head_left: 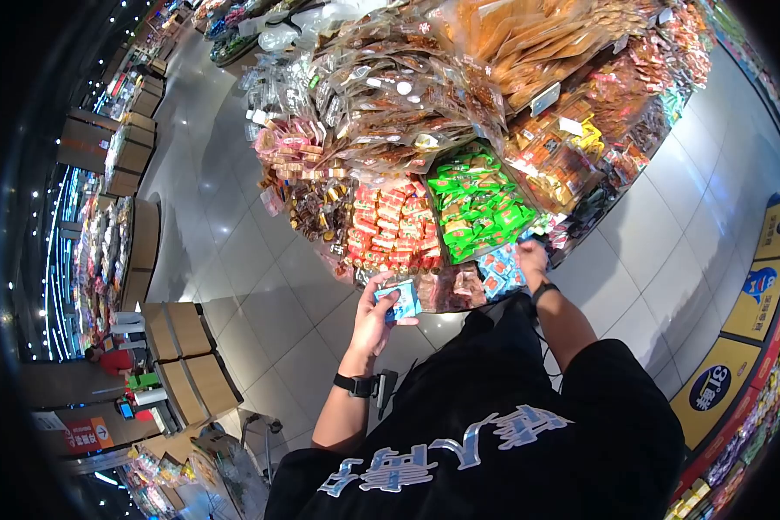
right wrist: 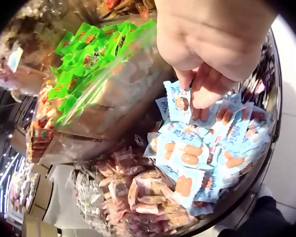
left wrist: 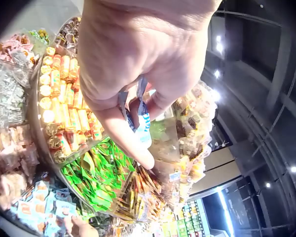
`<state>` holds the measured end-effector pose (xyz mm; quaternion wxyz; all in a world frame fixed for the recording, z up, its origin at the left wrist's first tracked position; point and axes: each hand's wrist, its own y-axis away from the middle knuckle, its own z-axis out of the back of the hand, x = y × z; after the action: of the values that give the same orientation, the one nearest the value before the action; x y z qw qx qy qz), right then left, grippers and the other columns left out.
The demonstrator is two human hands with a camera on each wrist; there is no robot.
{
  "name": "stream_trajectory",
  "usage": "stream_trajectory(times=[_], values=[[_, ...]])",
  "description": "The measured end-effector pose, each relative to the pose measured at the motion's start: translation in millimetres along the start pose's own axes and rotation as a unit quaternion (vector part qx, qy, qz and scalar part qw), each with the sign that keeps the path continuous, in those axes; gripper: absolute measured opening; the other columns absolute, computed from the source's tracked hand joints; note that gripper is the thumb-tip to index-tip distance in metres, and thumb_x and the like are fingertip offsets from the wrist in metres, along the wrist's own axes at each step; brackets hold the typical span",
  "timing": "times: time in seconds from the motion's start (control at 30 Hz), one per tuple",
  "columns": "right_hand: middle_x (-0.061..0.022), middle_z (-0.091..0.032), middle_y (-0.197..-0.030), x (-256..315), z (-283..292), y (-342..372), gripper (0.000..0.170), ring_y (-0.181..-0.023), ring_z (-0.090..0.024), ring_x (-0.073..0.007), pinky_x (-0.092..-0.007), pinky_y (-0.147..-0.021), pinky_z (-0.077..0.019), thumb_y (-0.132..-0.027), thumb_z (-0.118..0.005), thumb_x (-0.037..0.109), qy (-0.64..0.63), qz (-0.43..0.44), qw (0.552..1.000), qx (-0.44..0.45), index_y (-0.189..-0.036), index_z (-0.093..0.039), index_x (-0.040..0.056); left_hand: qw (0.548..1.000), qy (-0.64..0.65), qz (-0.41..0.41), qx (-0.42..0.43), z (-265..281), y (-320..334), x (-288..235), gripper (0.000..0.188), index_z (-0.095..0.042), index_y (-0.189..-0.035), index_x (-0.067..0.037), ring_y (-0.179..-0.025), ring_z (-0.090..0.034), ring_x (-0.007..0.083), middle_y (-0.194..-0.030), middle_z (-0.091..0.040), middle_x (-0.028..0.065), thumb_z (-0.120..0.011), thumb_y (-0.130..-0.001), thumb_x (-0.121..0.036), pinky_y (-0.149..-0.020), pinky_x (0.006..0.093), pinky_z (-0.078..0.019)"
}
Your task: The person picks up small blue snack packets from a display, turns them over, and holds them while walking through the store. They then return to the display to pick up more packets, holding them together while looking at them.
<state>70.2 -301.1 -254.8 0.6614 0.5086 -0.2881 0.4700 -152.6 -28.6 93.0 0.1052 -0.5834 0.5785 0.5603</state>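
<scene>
My left hand (head_left: 373,319) grips small blue-and-white snack packets (head_left: 404,300) between thumb and fingers, just outside the display's near rim. In the left wrist view the packets' crimped edges (left wrist: 144,121) show between the fingers; the rest is hidden by the hand. At the near right of the display, my right hand (head_left: 531,258) reaches into a compartment of light blue snack packets (head_left: 498,270). Its curled fingers pinch the edge of one blue packet (right wrist: 177,101) on top of the pile, as the right wrist view shows.
Green packets (head_left: 477,204) fill the compartment behind the blue ones, with red-and-gold rolls (head_left: 390,225) to their left. Brownish-pink wrapped snacks (right wrist: 148,190) lie beside the blue pile. A clear divider (right wrist: 113,89) stands by the green packets. Tiled floor (head_left: 659,186) surrounds the display.
</scene>
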Motion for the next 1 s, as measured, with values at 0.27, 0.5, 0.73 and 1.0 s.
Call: stream_trajectory(times=[0.27,0.5,0.73,1.0], values=[[-0.0082,-0.064,-0.072,131.9,126.8,129.9,0.014,-0.065,-0.063,-0.0172,-0.0303,-0.061,-0.0492,-0.086,-0.069,0.006,0.103,0.297,0.942,0.116,-0.09,-0.056,0.0028,0.983,-0.132,0.021,0.126,-22.7,-27.6,4.7,0.031,-0.056,-0.129,-0.012,-0.091,-0.066,0.0191,-0.109,-0.062,0.0073,-0.054,-0.098,-0.005,-0.068,0.0366,-0.0637],[-0.0111,-0.061,-0.072,272.9,117.8,191.9,0.014,-0.065,-0.062,-0.0182,-0.0316,-0.062,-0.0487,-0.088,-0.067,0.006,0.079,0.415,0.859,0.288,-0.092,-0.055,0.0002,0.937,-0.213,0.02,0.276,-74.1,-41.1,8.5,0.019,-0.066,-0.107,-0.002,-0.096,-0.059,0.0143,-0.103,-0.06,0.0061,-0.053,-0.1,-0.014,-0.068,0.0332,-0.064],[-0.0071,-0.061,-0.068,353.2,95.6,200.8,0.009,-0.06,-0.057,-0.0092,-0.0268,-0.056,-0.0453,-0.089,-0.065,0.005,0.114,0.445,0.809,0.366,-0.094,-0.061,0.0001,0.957,-0.016,0.069,0.281,-95.0,-26.7,1.2,0.037,-0.059,-0.118,0.001,-0.08,-0.07,0.017,-0.099,-0.069,0.0108,-0.052,-0.101,-0.031,-0.058,0.0333,-0.062],[-0.0087,-0.07,-0.088,371.2,108.5,179.8,0.018,-0.08,-0.066,-0.0127,-0.0271,-0.074,-0.0526,-0.096,-0.059,0.011,-0.026,0.316,0.868,0.381,-0.105,-0.064,-0.0044,0.968,-0.098,-0.114,0.203,-130.8,1.6,-20.0,0.018,-0.063,-0.107,-0.001,-0.07,-0.068,0.0142,-0.092,-0.068,0.0074,-0.055,-0.1,-0.015,-0.055,0.0277,-0.058]])
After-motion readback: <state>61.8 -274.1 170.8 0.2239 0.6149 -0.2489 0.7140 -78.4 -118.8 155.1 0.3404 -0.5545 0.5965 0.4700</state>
